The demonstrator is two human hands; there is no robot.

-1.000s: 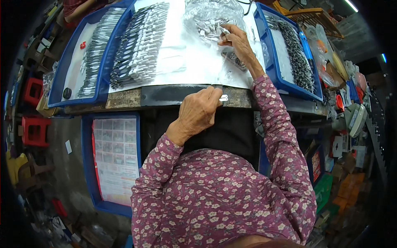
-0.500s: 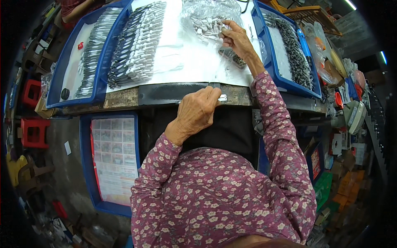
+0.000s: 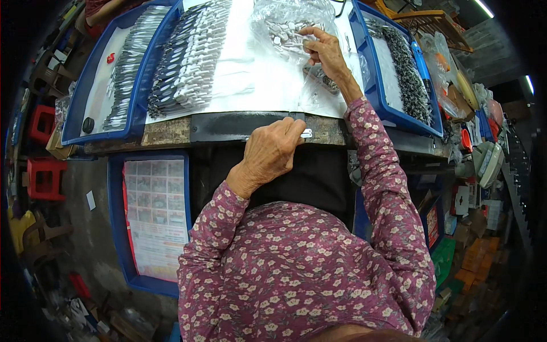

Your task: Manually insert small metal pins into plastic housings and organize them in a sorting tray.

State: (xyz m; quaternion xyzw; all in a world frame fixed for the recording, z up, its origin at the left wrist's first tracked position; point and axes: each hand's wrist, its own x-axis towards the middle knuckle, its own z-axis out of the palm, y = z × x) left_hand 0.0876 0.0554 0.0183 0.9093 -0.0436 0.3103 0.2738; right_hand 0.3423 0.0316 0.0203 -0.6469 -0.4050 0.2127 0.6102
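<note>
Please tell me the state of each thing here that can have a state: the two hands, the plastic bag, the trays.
left hand: closed on a small white piece at the table edge
right hand: fingers reaching into the clear plastic bag
clear plastic bag: open, holding small white pieces
right blue tray: filled with dark parts
left blue tray: holds rows of grey parts

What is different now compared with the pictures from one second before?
The right hand moved slightly farther up into the clear plastic bag of small white pieces. The left hand stayed at the table edge, pinching a small white piece.
</note>
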